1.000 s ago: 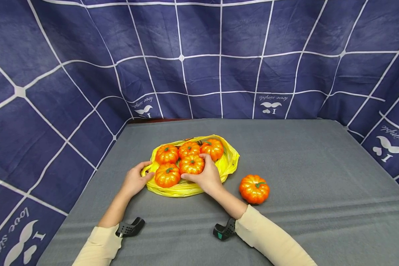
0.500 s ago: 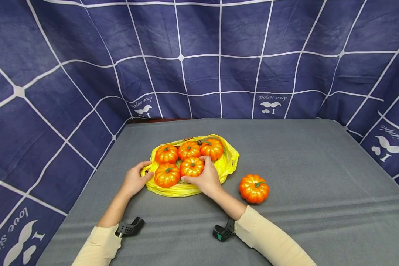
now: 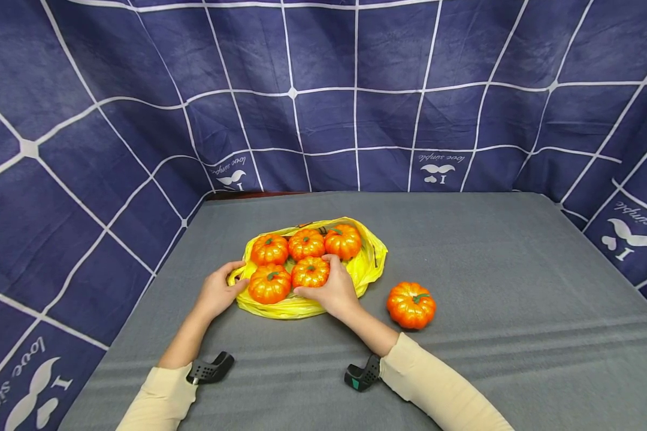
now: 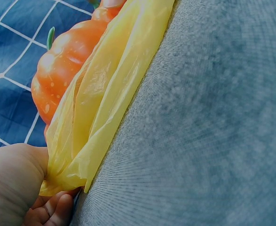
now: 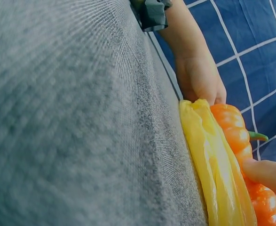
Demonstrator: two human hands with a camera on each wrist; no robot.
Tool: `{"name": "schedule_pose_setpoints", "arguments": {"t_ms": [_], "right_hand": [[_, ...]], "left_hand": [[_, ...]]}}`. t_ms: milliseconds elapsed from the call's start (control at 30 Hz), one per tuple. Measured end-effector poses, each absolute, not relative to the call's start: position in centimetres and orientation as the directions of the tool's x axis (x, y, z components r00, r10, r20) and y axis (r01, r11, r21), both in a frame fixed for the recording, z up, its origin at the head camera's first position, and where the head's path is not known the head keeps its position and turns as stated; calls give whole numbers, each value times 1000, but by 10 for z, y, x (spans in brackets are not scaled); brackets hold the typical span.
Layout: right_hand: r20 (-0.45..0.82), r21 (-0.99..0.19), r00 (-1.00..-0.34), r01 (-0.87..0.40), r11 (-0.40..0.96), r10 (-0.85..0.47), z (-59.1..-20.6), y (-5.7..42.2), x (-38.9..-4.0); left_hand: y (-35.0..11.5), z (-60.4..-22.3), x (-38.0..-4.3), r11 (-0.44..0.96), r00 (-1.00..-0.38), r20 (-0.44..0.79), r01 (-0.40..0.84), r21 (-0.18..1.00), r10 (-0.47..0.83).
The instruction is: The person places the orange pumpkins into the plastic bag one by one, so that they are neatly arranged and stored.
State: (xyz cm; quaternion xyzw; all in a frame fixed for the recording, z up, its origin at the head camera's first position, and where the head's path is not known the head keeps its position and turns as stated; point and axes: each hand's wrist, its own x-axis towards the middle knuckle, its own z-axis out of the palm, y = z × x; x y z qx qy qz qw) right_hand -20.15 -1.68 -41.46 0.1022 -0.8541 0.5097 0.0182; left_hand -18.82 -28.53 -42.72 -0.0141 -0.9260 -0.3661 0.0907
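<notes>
A yellow plastic bag (image 3: 376, 263) lies spread open on the grey cloth, with several small orange pumpkins in it. My right hand (image 3: 338, 288) grips the near middle pumpkin (image 3: 310, 273), thumb at its near side and fingers at its right. The front left pumpkin (image 3: 269, 284) sits beside it; a back row holds a left pumpkin (image 3: 269, 249), a middle pumpkin (image 3: 306, 245) and a right pumpkin (image 3: 343, 242). At the bag's left end my left hand (image 3: 218, 291) pinches the gathered plastic, as the left wrist view shows. The right wrist view catches my right thumb (image 5: 267, 174) against orange skin.
Another orange pumpkin (image 3: 411, 306) rests on the cloth-covered table (image 3: 507, 263), right of the bag and near my right forearm. A blue curtain (image 3: 388, 120) with white lines hangs along the back and sides. Both wrists wear black camera mounts.
The pumpkin in my right hand has come down a little and slightly toward me, settling among the others in the bag. My left hand stays at the bag's left end.
</notes>
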Motion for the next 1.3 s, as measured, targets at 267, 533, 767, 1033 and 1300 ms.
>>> {"name": "schedule_pose_setpoints", "arguments": {"t_ms": [267,533,767,1033,1300], "right_hand": [[136,-864,-976,-200,462,-168,-415,-17,-202],[148,-861,-974,-212,463,-171,-414,-16,-201],[147,-858,-977,-204,472,-155,-415,-17,-201],[171,-866,-974,-220,449,-147,-414,-17,-201],[195,-867,-969,-242,435,-150,-408,-14,-203]], "left_hand": [[-285,-426,-188,731,-984,176,93,676,-38],[-285,-426,-188,731,-985,171,89,677,-38],[-285,-426,-188,734,-983,180,98,672,-34],[-286,-428,-189,733,-983,183,101,672,-33],[-286,-427,-188,733,-986,166,90,674,-32]]}}
